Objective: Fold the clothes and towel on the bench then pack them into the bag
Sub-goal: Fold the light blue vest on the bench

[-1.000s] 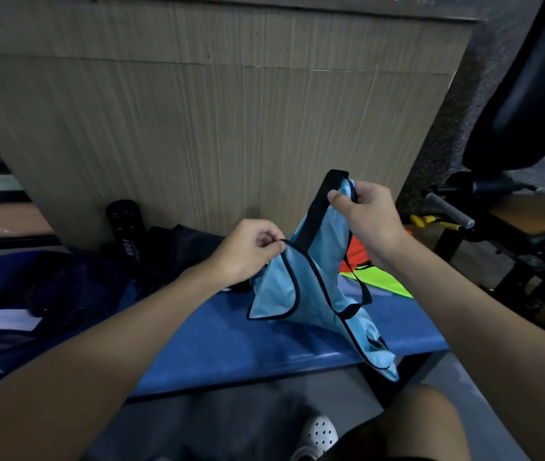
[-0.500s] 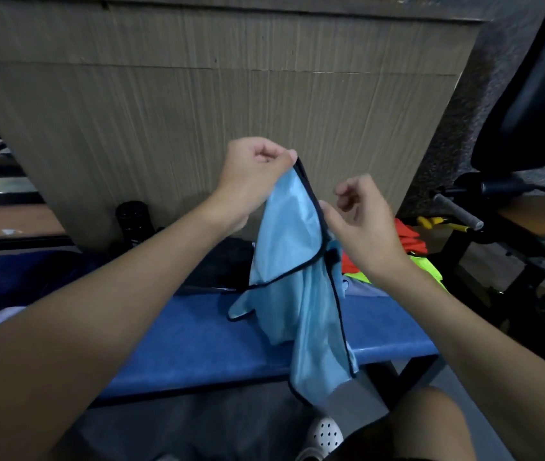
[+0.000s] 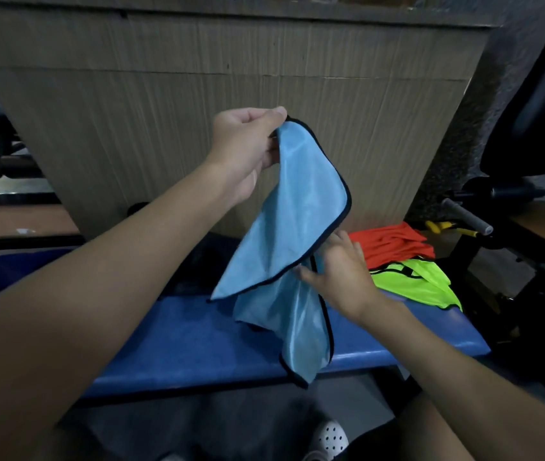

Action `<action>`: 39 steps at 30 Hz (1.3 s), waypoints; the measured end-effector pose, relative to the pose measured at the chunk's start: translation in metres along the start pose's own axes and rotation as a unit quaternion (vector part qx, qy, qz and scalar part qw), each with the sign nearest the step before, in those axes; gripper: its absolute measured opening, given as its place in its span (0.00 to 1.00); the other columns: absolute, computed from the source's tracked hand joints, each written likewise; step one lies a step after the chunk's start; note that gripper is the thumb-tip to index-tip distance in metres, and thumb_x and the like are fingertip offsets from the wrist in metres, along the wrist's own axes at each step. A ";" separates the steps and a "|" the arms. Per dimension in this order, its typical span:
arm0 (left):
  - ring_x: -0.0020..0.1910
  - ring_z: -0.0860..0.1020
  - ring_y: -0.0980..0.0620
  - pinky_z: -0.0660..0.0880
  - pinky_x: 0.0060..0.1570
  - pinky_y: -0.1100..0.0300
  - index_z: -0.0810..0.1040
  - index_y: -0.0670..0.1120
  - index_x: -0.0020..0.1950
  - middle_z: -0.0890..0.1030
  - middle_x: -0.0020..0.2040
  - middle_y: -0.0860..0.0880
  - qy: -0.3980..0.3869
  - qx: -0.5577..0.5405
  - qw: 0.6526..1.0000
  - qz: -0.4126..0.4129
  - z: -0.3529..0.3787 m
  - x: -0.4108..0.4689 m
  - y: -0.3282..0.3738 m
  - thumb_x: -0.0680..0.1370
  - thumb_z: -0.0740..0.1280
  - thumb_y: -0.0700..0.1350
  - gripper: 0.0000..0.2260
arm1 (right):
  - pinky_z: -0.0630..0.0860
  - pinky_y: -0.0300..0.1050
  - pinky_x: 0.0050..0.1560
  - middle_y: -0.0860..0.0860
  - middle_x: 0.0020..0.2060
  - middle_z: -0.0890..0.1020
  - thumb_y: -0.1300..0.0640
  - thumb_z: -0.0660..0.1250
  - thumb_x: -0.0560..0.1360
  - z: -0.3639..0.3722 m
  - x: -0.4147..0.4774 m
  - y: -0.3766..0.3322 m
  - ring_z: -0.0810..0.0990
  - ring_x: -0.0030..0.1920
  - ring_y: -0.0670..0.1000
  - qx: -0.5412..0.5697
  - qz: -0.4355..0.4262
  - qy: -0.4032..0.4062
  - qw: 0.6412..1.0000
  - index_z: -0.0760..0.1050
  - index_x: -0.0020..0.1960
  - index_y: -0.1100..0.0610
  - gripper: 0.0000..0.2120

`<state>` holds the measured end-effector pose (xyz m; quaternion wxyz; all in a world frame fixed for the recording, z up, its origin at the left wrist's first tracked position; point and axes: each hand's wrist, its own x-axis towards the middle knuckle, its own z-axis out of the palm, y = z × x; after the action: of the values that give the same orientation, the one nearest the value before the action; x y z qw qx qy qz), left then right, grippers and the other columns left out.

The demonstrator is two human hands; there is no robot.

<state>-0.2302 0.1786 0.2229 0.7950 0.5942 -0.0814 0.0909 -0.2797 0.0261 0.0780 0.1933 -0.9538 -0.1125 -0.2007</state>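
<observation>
Because the blue cloth (image 3: 297, 211) is thin, soft and light, it hangs floppy above the bench (image 3: 181, 344) and will likely bend any way. The left hand (image 3: 247, 144) pinches its top edge, up over the bench. The right hand (image 3: 341, 277) touches the black edge lower down; I cannot tell if those fingers hold it. It looks shiny, so it may slip. Best to grab two corners.
</observation>
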 end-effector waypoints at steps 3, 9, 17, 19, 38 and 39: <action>0.37 0.84 0.49 0.80 0.37 0.59 0.79 0.36 0.48 0.83 0.45 0.39 0.026 0.006 1.000 0.007 -0.008 0.009 -0.001 0.79 0.69 0.37 0.04 | 0.62 0.49 0.47 0.45 0.47 0.77 0.54 0.66 0.76 0.007 0.001 0.005 0.71 0.52 0.52 0.035 0.006 0.007 0.999 0.79 0.45 0.54 0.04; 0.38 0.73 0.55 0.72 0.42 0.60 0.75 0.45 0.57 0.76 0.44 0.48 0.064 0.236 0.967 -0.076 -0.054 0.033 -0.041 0.79 0.66 0.40 0.07 | 0.68 0.41 0.36 0.46 0.31 0.76 0.59 0.67 0.77 -0.009 0.002 0.004 0.71 0.32 0.43 0.210 0.033 0.079 0.974 0.74 0.41 0.56 0.06; 0.50 0.83 0.54 0.78 0.53 0.64 0.80 0.42 0.56 0.84 0.51 0.47 -0.279 0.328 0.902 0.046 -0.037 -0.031 -0.066 0.73 0.76 0.39 0.13 | 0.73 0.46 0.36 0.57 0.34 0.82 0.59 0.67 0.78 -0.025 0.022 -0.008 0.75 0.33 0.46 0.319 0.084 0.101 0.938 0.77 0.41 0.59 0.07; 0.48 0.84 0.51 0.81 0.52 0.57 0.80 0.43 0.55 0.85 0.48 0.47 -0.286 0.348 0.891 0.057 -0.036 -0.037 -0.077 0.72 0.77 0.40 0.13 | 0.72 0.45 0.35 0.57 0.34 0.81 0.59 0.68 0.78 -0.028 0.024 -0.007 0.75 0.33 0.46 0.342 0.104 0.109 0.928 0.78 0.42 0.61 0.08; 0.34 0.80 0.60 0.77 0.41 0.62 0.82 0.43 0.47 0.83 0.40 0.46 -0.087 0.318 0.944 0.018 -0.059 -0.003 -0.050 0.77 0.71 0.37 0.02 | 0.71 0.35 0.34 0.48 0.32 0.80 0.64 0.69 0.76 -0.053 -0.001 0.010 0.74 0.32 0.41 0.270 0.084 0.082 0.956 0.78 0.41 0.58 0.05; 0.36 0.79 0.61 0.76 0.44 0.62 0.82 0.43 0.49 0.83 0.41 0.47 -0.104 0.349 0.931 0.022 -0.061 -0.005 -0.053 0.77 0.71 0.36 0.04 | 0.73 0.36 0.34 0.48 0.32 0.81 0.65 0.69 0.76 -0.059 0.001 0.007 0.77 0.32 0.41 0.319 0.099 0.076 0.940 0.78 0.41 0.57 0.06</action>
<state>-0.2206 0.2224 0.1557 0.5227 0.8381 -0.1399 0.0692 -0.2965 -0.0040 0.1258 0.5143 -0.8302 -0.0605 -0.2063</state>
